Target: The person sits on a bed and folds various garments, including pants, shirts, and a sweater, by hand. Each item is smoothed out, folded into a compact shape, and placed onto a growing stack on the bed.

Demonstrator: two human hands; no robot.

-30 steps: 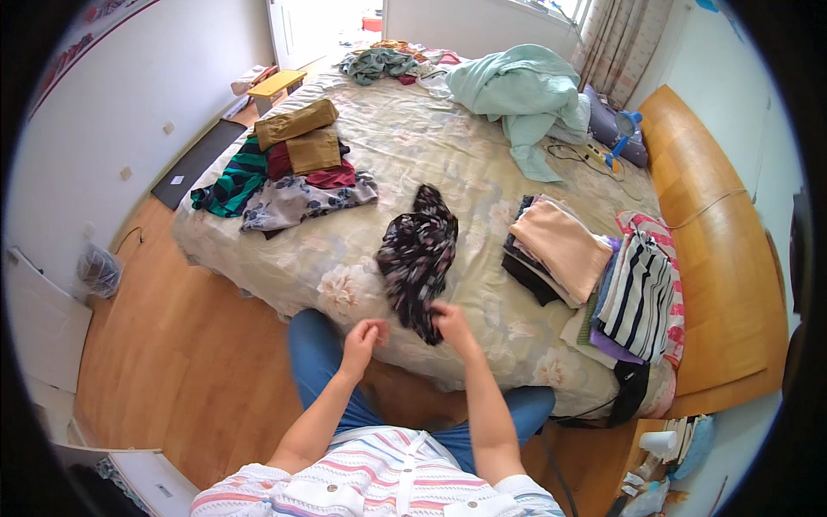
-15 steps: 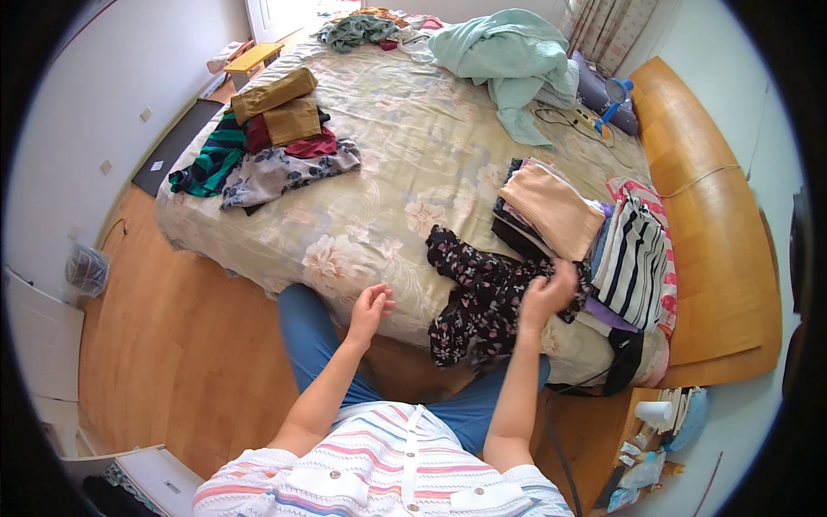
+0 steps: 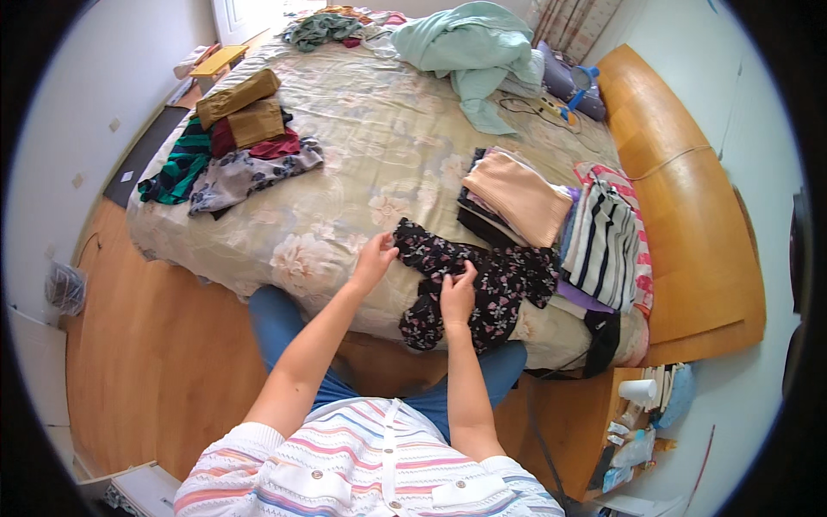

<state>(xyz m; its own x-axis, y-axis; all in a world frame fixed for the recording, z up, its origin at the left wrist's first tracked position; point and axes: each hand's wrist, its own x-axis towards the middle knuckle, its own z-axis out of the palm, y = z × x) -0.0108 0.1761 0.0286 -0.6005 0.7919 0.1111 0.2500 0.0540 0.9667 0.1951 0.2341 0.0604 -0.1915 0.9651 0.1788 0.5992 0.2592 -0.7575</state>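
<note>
A dark floral garment lies spread at the near edge of the bed, partly hanging over the side. My left hand pinches its left end. My right hand grips the cloth near its middle. Just right of the garment are a pile with a folded tan piece on top and a stack with a striped black-and-white top.
A heap of unfolded clothes lies on the bed's left side. A mint green blanket is bunched at the far end. The wooden headboard runs along the right. A bedside shelf holds small items. Wooden floor lies left.
The floral garment moved from the bed's middle front to the right, beside the folded stacks, and now lies spread. Both hands have come together on it. The view shifted right.
</note>
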